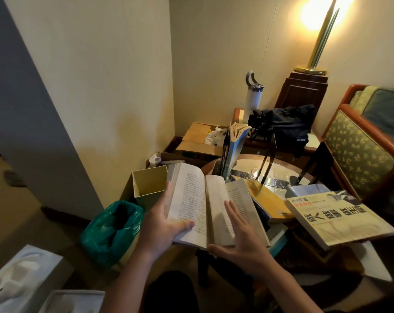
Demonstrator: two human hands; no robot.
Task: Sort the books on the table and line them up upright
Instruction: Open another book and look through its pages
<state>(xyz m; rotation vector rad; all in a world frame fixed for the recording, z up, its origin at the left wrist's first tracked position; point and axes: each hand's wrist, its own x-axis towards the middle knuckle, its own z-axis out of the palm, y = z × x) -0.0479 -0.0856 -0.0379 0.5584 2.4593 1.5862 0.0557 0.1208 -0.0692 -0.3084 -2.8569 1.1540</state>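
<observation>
An open book [198, 199] with printed pages is held in front of me above the table's near edge. My left hand [162, 224] grips its left half, thumb on the page. My right hand [241, 236] lies flat with spread fingers on the right-hand page, thumb under the lower edge. To the right lie a yellow book [268, 199] and a large cream book with bold black characters [340, 218], stacked over others. A blue-covered book [234, 145] stands upright at the back of the round glass-topped table [277, 170].
A black bookend frame [268, 159] stands on the glass. Left of the table are a cream square bin [149, 184] and a green-lined bin [112, 231]. Behind are a cardboard box [200, 141], a black bag [286, 125], a white bottle [253, 96]; an armchair [363, 159] at right.
</observation>
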